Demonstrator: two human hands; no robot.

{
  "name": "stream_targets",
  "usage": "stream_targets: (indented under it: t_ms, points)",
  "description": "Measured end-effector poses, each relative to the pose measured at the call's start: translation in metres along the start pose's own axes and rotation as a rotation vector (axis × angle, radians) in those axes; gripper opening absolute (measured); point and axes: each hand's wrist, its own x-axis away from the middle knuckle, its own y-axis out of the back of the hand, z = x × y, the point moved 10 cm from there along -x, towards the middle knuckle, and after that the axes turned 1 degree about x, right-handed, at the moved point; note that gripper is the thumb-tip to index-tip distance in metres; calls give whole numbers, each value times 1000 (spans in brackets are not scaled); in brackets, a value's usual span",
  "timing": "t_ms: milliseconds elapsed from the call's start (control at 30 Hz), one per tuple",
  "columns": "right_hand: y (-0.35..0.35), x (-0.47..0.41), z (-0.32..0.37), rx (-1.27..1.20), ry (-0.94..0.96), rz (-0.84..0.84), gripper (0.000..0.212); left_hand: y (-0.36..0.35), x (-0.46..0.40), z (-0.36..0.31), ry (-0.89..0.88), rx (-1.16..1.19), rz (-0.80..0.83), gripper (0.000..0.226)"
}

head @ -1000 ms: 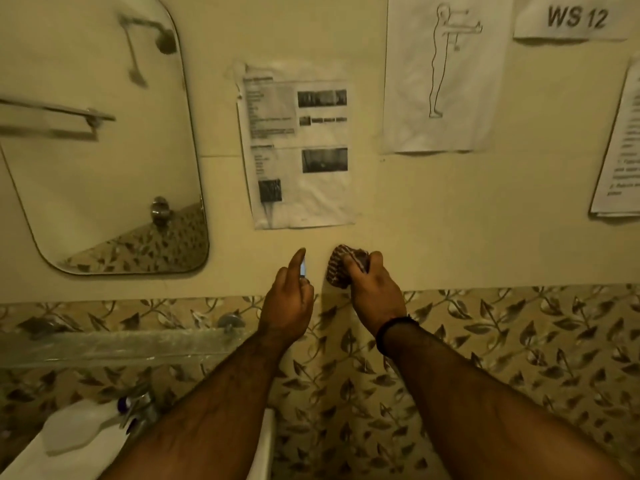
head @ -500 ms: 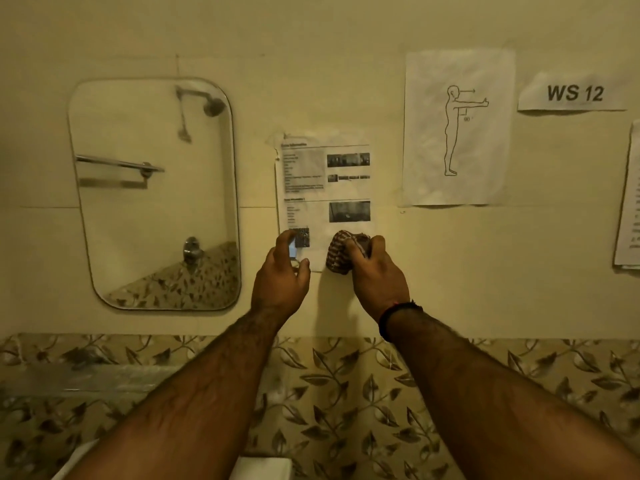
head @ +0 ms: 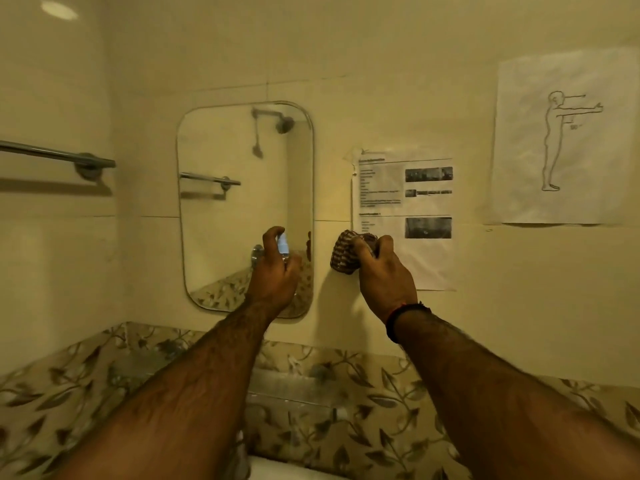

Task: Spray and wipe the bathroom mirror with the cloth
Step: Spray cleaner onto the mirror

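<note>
A rounded rectangular mirror (head: pixel 239 188) hangs on the cream wall, reflecting a shower head and a towel bar. My left hand (head: pixel 273 275) is raised in front of the mirror's lower right part, gripping a small pale spray bottle (head: pixel 283 242) with the index finger curled over its top. To the right of the mirror my right hand (head: pixel 384 275) is closed around a bunched brown patterned cloth (head: pixel 344 252), held against the wall beside the mirror's edge.
A metal towel bar (head: pixel 59 155) juts from the left wall. Printed sheets (head: pixel 405 216) and a figure drawing (head: pixel 564 140) are taped to the wall at right. A glass shelf (head: pixel 294 389) runs along the leaf-patterned tiles (head: pixel 363 427) below.
The view has swung left and up, bringing the mirror to the centre. My left hand with the bottle now stands in front of the mirror; the right hand still holds the cloth.
</note>
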Motion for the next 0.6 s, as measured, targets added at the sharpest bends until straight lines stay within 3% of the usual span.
stream_targets:
  t_ms: [200, 600]
  points:
    - [-15, -21, 51, -92, 34, -46, 53, 58, -24, 24, 30, 12, -144, 37]
    - [-36, -61, 108, -165, 97, -60, 57, 127, -82, 32, -69, -204, -311, 38]
